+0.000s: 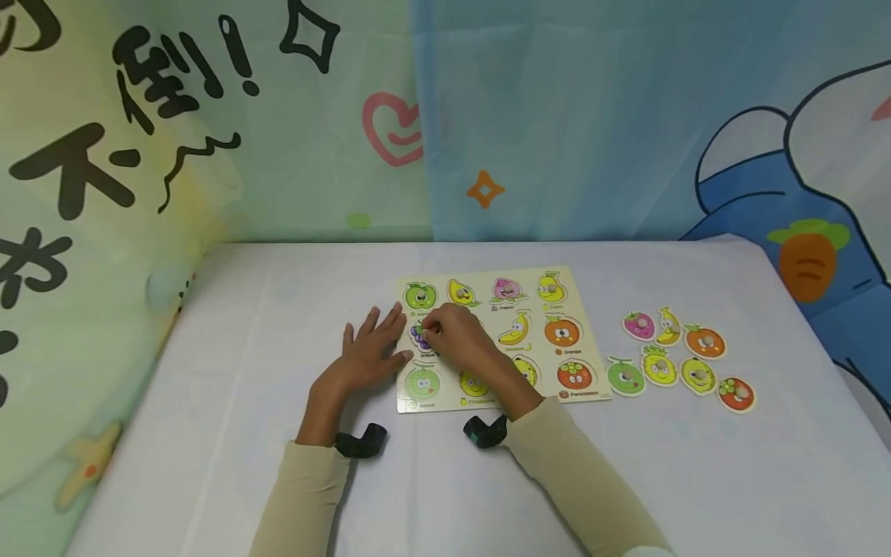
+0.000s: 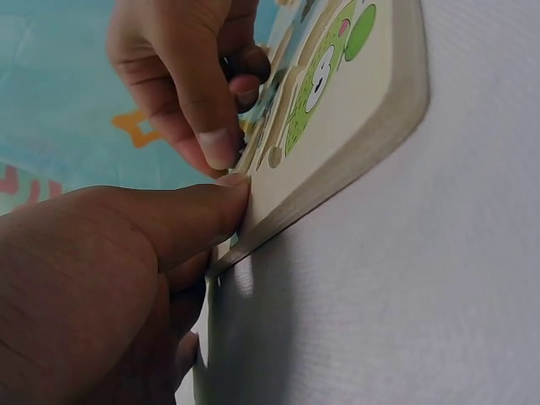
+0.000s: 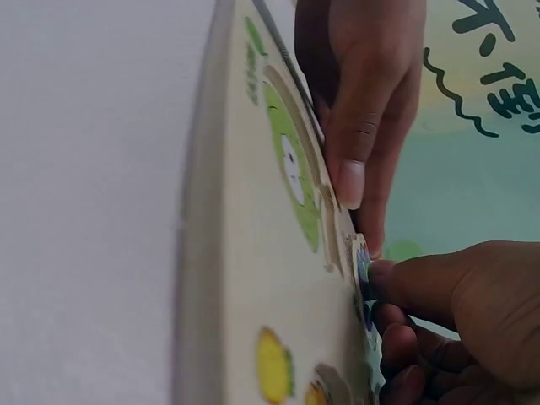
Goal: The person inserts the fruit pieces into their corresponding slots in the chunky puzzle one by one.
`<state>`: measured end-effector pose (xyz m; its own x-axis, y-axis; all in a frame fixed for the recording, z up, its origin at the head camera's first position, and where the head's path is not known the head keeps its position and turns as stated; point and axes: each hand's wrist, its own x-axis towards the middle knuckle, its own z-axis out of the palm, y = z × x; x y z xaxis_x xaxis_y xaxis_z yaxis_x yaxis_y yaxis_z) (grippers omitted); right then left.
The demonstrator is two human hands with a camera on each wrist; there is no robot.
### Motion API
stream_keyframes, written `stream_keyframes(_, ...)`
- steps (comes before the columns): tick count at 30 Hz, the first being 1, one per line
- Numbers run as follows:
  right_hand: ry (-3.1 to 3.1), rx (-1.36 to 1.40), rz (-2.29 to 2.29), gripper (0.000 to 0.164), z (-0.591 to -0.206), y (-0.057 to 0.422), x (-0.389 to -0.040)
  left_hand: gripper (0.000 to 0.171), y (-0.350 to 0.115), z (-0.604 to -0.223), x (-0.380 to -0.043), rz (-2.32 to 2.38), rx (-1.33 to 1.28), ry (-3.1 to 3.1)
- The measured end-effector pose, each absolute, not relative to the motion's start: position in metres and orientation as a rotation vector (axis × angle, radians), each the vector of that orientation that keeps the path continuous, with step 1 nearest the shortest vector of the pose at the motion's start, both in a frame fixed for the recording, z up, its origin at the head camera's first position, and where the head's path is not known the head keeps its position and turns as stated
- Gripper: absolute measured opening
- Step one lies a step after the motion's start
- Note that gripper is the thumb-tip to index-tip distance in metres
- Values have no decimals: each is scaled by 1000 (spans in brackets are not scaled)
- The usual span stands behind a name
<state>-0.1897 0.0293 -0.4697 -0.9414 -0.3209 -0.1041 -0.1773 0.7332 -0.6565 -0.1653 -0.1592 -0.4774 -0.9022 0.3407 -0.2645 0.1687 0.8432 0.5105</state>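
My right hand (image 1: 461,338) pinches the grape puzzle piece (image 1: 418,335) between thumb and fingertips, over the left column of the wooden fruit board (image 1: 445,399). In the right wrist view the grape piece (image 3: 364,268) sits at the board's surface, its face partly covered by the fingers. My left hand (image 1: 365,356) rests at the board's left edge with fingers spread and straight. Its thumb (image 2: 198,221) presses on the edge, close to the right hand in the left wrist view. A green melon picture (image 1: 422,383) shows just below the grape spot.
Several loose fruit pieces lie right of the board, among them an orange (image 1: 705,341), a banana (image 1: 669,327), a pineapple (image 1: 659,366) and a green melon (image 1: 626,377). A white cloth (image 1: 230,348) covers the table. Printed curtains (image 1: 557,116) hang behind and at the left.
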Motion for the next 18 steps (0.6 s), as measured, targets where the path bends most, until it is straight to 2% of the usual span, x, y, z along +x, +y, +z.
stream_keyframes(18,2784,-425,-904,17,-468,25,-184,68,-160,-477,-165,714,408,2661)
